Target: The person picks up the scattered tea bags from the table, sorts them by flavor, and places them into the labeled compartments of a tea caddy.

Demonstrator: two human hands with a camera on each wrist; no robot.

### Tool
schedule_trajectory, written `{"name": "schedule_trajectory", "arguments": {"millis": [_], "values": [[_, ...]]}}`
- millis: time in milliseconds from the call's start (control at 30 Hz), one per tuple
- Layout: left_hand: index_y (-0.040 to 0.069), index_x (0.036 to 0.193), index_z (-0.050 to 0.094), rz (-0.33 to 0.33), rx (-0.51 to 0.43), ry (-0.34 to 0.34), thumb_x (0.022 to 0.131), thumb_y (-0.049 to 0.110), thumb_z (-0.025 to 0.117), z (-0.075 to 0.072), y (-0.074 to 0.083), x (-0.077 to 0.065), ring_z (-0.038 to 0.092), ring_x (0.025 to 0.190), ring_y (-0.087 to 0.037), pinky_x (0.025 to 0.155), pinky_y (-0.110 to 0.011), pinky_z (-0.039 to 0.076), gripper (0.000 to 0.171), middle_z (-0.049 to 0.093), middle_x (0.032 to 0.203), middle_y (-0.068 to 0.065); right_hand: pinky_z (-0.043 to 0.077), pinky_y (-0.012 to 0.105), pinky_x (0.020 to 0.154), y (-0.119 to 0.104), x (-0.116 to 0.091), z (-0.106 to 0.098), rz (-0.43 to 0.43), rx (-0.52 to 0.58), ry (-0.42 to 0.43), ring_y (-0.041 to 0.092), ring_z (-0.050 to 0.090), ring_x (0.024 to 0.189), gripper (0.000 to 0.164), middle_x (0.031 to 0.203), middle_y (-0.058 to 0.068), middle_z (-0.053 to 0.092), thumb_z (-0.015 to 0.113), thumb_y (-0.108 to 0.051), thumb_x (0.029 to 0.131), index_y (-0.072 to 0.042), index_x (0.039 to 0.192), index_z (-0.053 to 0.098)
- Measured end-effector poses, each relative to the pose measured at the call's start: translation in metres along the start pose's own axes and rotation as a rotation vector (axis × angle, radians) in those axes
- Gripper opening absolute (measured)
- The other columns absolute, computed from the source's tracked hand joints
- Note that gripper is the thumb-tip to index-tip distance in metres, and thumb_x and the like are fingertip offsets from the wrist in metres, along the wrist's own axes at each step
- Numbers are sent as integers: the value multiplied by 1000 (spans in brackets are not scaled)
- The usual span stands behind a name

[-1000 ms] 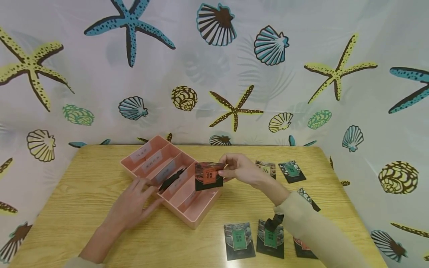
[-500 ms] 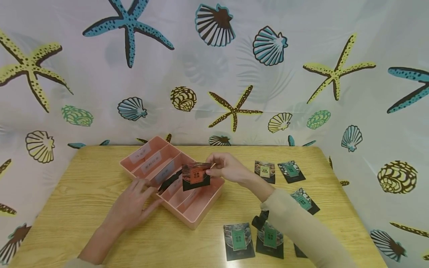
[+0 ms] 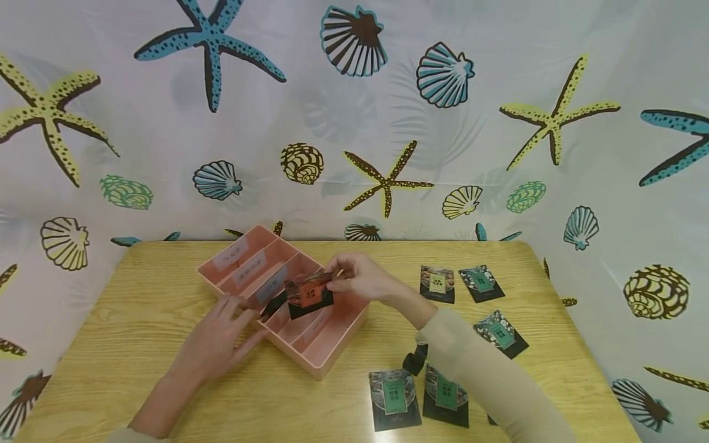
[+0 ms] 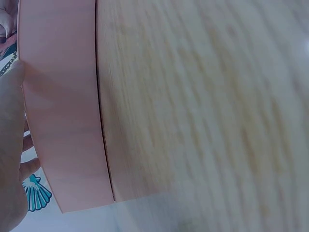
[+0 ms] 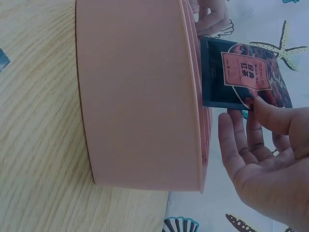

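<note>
In my right hand [image 3: 360,277] is a black tea bag sachet [image 3: 310,296] with a red label, pinched between thumb and fingers. The right wrist view shows "BLACK TEA" on the sachet [image 5: 246,72], whose lower edge is at the box's rim. The pink divided box [image 3: 332,344] stands at an angle on the table, with paper labels on its dividers. Another dark sachet [image 3: 273,306] sits in a middle compartment, partly hidden. My left hand [image 3: 216,338] rests along the box's near-left rim, fingers loosely bent; in the left wrist view its thumb touches the wall [image 4: 63,106].
On the wooden table [image 3: 133,295], right of the box, lie several sachets: a yellow-labelled one [image 3: 437,284], green-labelled ones [image 3: 482,283] and others by the front [image 3: 395,400]. My right sleeve [image 3: 487,369] passes over some. A patterned curtain [image 3: 354,123] hangs behind.
My right hand has moved left with the red-labelled sachet, from the box's right side to over its middle compartments, and the sachet has tilted. My left hand has stayed at the rim.
</note>
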State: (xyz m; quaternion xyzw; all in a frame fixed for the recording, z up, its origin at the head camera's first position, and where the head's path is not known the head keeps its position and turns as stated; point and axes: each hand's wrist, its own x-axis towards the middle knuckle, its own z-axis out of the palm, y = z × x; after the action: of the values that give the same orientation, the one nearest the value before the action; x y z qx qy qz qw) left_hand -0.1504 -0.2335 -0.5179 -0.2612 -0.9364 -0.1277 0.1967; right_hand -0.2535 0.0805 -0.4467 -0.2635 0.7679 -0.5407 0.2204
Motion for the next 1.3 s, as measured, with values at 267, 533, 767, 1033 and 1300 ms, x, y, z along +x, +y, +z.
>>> {"name": "schedule_trajectory", "arguments": {"millis": [267, 533, 767, 1033, 1300], "values": [[11, 103, 72, -3, -2, 4, 88, 30, 85, 0, 1, 0, 61, 104, -29, 90, -50, 59, 28, 63, 111, -12, 52, 24, 72, -1, 10, 7, -10, 20, -55, 51, 65, 95, 16, 110, 18, 70, 67, 3, 99, 5, 115, 65], [10, 104, 73, 11, 8, 16, 88, 31, 84, 0, 0, 0, 62, 105, -30, 89, -50, 59, 29, 63, 111, -13, 50, 21, 72, -1, 16, 13, -18, -105, -64, 10, 61, 83, 18, 108, 19, 70, 68, 3, 99, 3, 117, 67], [9, 103, 73, 24, 7, 28, 91, 34, 81, 0, -1, -1, 63, 105, -32, 89, -50, 59, 29, 64, 112, -15, 54, 21, 89, -1, 17, 19, 3, -192, -101, 12, 65, 99, 18, 114, 18, 72, 69, 0, 100, 1, 117, 68], [9, 104, 72, 20, -4, 33, 87, 31, 85, 1, -2, -1, 61, 105, -30, 89, -50, 58, 31, 63, 112, -13, 54, 18, 84, -2, 17, 18, 8, -152, -74, 8, 66, 96, 17, 116, 17, 73, 71, -8, 100, -2, 116, 72], [9, 105, 73, 10, 0, 22, 88, 32, 84, 0, 0, -1, 61, 106, -30, 90, -50, 58, 30, 64, 112, -13, 62, 35, 87, -5, 11, 9, 79, 12, 16, 21, 70, 94, 28, 111, 11, 72, 73, -12, 99, 2, 124, 71]]}}
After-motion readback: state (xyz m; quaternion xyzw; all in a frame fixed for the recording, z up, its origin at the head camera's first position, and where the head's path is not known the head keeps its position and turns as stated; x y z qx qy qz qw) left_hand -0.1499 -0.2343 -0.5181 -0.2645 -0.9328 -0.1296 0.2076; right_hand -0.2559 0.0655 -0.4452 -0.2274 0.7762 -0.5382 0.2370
